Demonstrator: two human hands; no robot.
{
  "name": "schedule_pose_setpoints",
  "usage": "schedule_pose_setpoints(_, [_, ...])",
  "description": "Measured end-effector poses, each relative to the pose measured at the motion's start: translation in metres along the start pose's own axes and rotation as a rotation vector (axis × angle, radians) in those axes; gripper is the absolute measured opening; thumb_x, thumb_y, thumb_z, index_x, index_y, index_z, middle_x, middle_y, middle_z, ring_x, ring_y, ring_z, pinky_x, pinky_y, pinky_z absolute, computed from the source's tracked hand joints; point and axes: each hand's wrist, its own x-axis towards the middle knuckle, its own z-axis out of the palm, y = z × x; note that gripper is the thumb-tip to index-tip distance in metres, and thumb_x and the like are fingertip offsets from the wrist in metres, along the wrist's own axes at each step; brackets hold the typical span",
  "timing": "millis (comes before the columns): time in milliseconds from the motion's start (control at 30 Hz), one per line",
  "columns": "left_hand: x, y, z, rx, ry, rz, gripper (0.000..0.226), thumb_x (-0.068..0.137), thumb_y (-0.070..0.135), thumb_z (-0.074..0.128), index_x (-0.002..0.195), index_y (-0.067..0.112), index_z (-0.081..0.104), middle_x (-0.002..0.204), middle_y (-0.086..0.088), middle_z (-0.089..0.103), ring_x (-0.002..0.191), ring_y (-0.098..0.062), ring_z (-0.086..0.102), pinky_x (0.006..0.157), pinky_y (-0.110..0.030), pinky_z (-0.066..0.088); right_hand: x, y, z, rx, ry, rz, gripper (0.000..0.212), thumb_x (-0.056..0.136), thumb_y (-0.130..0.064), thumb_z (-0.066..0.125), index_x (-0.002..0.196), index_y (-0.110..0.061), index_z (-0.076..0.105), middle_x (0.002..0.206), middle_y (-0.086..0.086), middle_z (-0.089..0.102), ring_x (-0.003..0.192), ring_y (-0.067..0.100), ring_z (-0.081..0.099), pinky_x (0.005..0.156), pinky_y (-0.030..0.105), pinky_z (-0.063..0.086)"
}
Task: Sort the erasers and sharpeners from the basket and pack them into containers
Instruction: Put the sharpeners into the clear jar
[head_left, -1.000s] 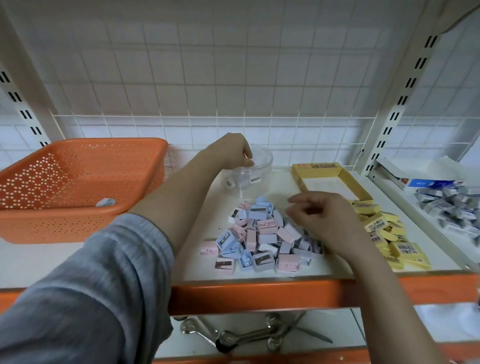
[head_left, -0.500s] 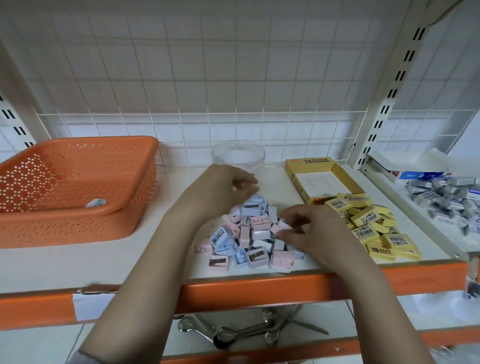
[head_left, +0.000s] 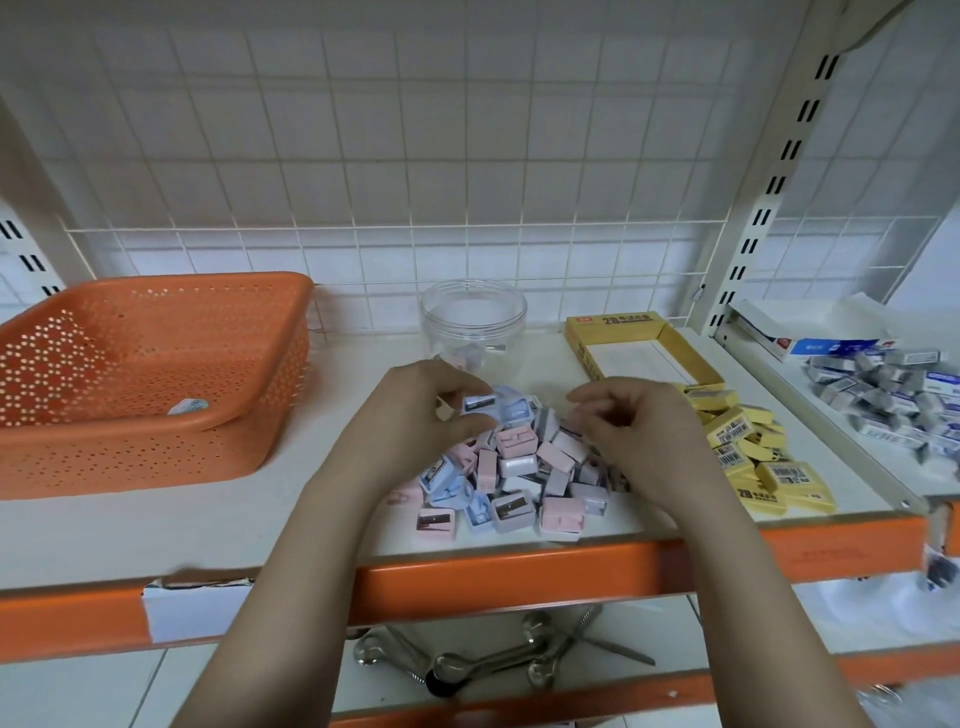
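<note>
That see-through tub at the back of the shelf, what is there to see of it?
The clear jar is a round tub of transparent plastic, upright and lidless, standing on the white shelf against the wire grid. A few small pastel sharpeners lie at its bottom. It stands behind the sharpener pile; neither hand touches it.

"2B" is printed in dark characters on the raised end flap of the open yellow carton (head_left: 615, 323), followed by characters too blurred to read. "2B" also shows on the side of the nearest yellow eraser (head_left: 756, 493). Barcode labels on other yellow erasers (head_left: 735, 428) cannot be read.
</note>
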Motion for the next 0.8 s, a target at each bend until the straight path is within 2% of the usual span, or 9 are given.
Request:
schedule_pose_setpoints(33, [-0.002,-0.001,-0.003,0.000,0.023,-0.007,0.028,0.076,0.034,0.075,0.103,0.029,0.070,0.086,0.021,0.059,0.081,0.007,0.054,0.072,-0.007,0.041,0.004,-0.004,-0.001,-0.020,-0.005,0.006,0.016,0.083,-0.014,0.070,0.085,-0.030,0.068,0.076,-0.011,0.069,0.068,-0.001,0.061,0.061,0.008,0.044])
schedule_pose_setpoints(100, [-0.007,-0.003,-0.007,0.014,0.056,-0.029,0.028,0.076,0.035,0.074,0.103,0.030,0.069,0.087,0.023,0.058,0.080,0.009,0.053,0.069,-0.004,0.040,0.011,-0.009,-0.002,-0.140,-0.082,0.045,0.004,0.082,-0.023,0.071,0.085,-0.025,0.069,0.078,-0.009,0.068,0.070,0.001,0.061,0.057,0.008,0.043])
schedule_pose_setpoints(167, [-0.012,-0.007,-0.010,0.019,0.089,-0.047,0.032,0.075,0.036,0.075,0.106,0.028,0.069,0.094,0.016,0.063,0.083,0.004,0.056,0.074,-0.013,0.044,0.012,-0.011,-0.001,-0.271,-0.187,0.080,0.007,0.081,-0.028,0.071,0.084,-0.022,0.069,0.081,-0.007,0.068,0.067,0.004,0.059,0.056,0.015,0.041])
schedule_pose_setpoints(267, [-0.019,-0.013,-0.013,0.031,0.111,-0.090,0.034,0.075,0.034,0.076,0.107,0.026,0.069,0.099,0.010,0.066,0.086,-0.003,0.058,0.080,-0.025,0.048,0.012,-0.011,0.003,-0.324,-0.232,0.112,0.004,0.084,-0.023,0.067,0.087,-0.023,0.067,0.088,-0.005,0.067,0.059,0.002,0.051,0.049,0.016,0.034])
schedule_pose_setpoints(367, [-0.024,-0.016,-0.012,0.034,0.122,-0.100,0.032,0.075,0.033,0.076,0.105,0.024,0.070,0.100,0.010,0.067,0.086,-0.004,0.059,0.080,-0.026,0.048,0.014,-0.013,0.005,-0.318,-0.233,0.120,0.009,0.085,-0.017,0.064,0.091,-0.023,0.067,0.093,-0.004,0.067,0.059,0.004,0.053,0.046,0.014,0.035])
schedule_pose_setpoints(467, [-0.025,-0.019,-0.011,0.036,0.138,-0.105,0.031,0.075,0.033,0.076,0.104,0.023,0.071,0.100,0.008,0.067,0.085,-0.005,0.059,0.079,-0.026,0.048,0.014,-0.013,0.003,-0.273,-0.212,0.106,0.015,0.085,-0.010,0.060,0.091,-0.021,0.068,0.092,-0.004,0.065,0.053,0.002,0.050,0.035,0.007,0.031])
schedule_pose_setpoints(667, [-0.025,-0.019,-0.011,0.051,0.169,-0.111,0.033,0.074,0.033,0.077,0.105,0.023,0.071,0.098,0.008,0.066,0.083,-0.005,0.059,0.078,-0.027,0.048,0.006,-0.012,-0.008,-0.178,-0.405,0.094,0.024,0.079,-0.005,0.067,0.094,-0.023,0.070,0.088,-0.009,0.066,0.063,-0.004,0.057,0.048,0.005,0.036])
schedule_pose_setpoints(800, [-0.023,-0.018,-0.009,0.031,0.161,-0.099,0.038,0.074,0.029,0.077,0.110,0.021,0.069,0.097,0.005,0.066,0.084,-0.007,0.059,0.079,-0.025,0.048,0.006,-0.008,-0.002,-0.219,-0.374,0.088,0.027,0.075,-0.005,0.072,0.092,-0.026,0.067,0.081,-0.007,0.064,0.065,0.002,0.058,0.050,0.006,0.037])
